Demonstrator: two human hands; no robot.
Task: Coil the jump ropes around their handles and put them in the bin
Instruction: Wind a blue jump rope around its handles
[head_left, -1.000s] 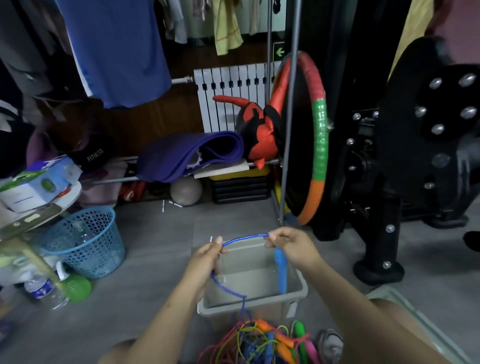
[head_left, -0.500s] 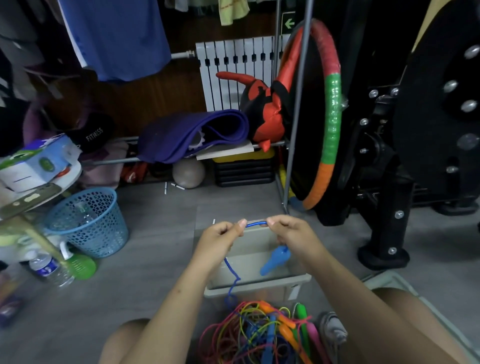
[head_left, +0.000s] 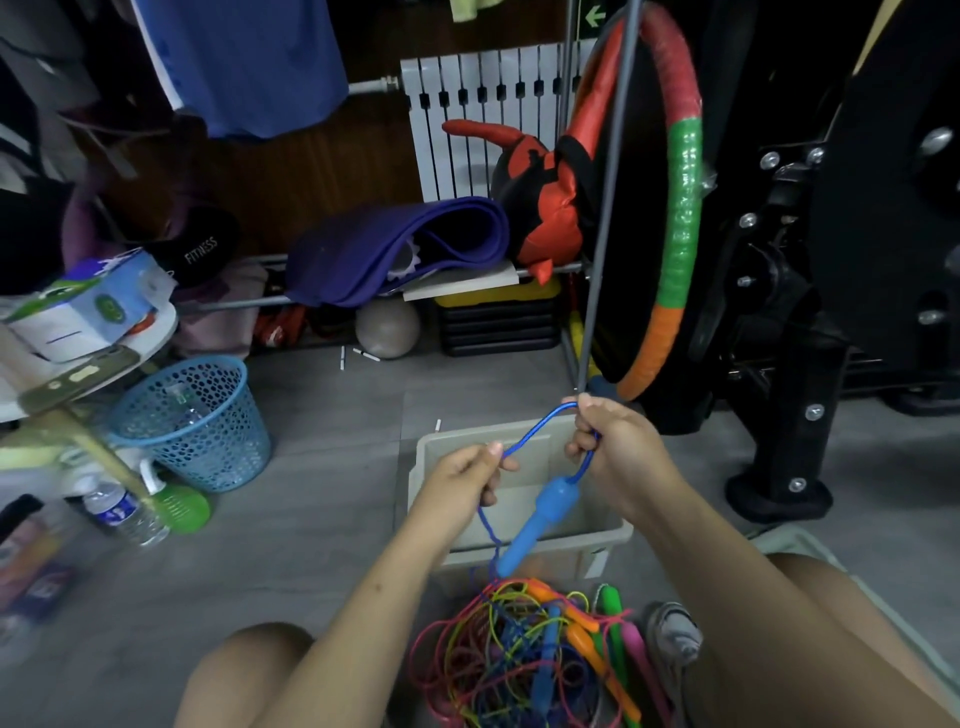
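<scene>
Pinching a blue rope (head_left: 535, 431) at frame centre, both hands (head_left: 470, 475) (head_left: 615, 449) grip it over the bin (head_left: 613, 540); its handle (head_left: 540, 522) dangles, apparently free.

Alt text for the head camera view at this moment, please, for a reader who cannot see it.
Both hands hold a blue jump rope above a grey bin: the left hand and right hand pinch the cord, and the blue handle dangles below. A tangled pile of coloured ropes lies on the floor in front.
</scene>
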